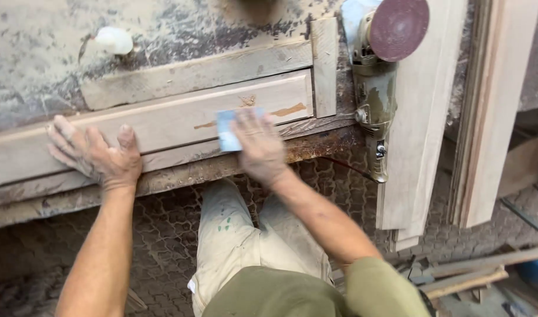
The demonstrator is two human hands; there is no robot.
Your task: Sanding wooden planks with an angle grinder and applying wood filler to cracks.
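Fingers (254, 126) of right hand (260, 147) pressing sandpaper (226, 130) onto moulded board (163, 120); left hand (98, 155) spread flat, steadying; brown filler streak (289, 110) unsanded.

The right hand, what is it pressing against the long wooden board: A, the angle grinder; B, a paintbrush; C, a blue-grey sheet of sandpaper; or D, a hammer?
C: the right hand lies flat on a blue-grey sheet of sandpaper on the long wooden board, while the angle grinder lies untouched to the side and the left hand steadies the board.
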